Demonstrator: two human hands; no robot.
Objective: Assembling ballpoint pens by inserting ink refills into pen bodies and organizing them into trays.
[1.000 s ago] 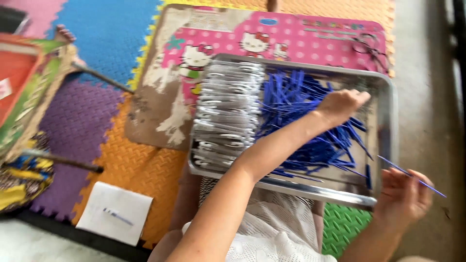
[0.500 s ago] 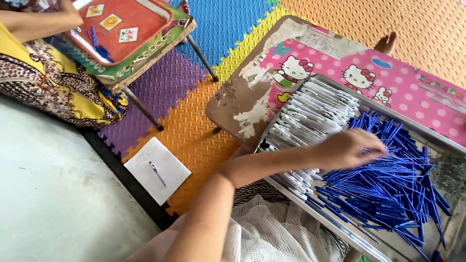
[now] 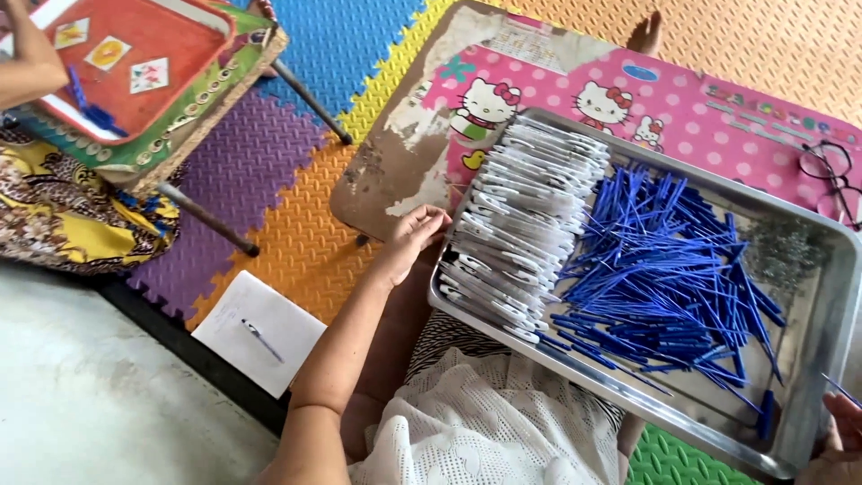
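Resting at the near-left edge of the metal tray, the left hand curls loosely, grasping nothing, just beside the white pieces. Blue sticks fill the tray's middle. The right hand pinches one thin blue stick at the tray's right corner.

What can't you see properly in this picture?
- Right hand, head view: cut off by the bottom right corner, so its grip on the thin blue stick is unclear.
- Left hand: fingertips curl at the tray edge; contact unclear.
- Grey bits in the tray corner: too small to tell.
- Glasses: cut by the right edge.
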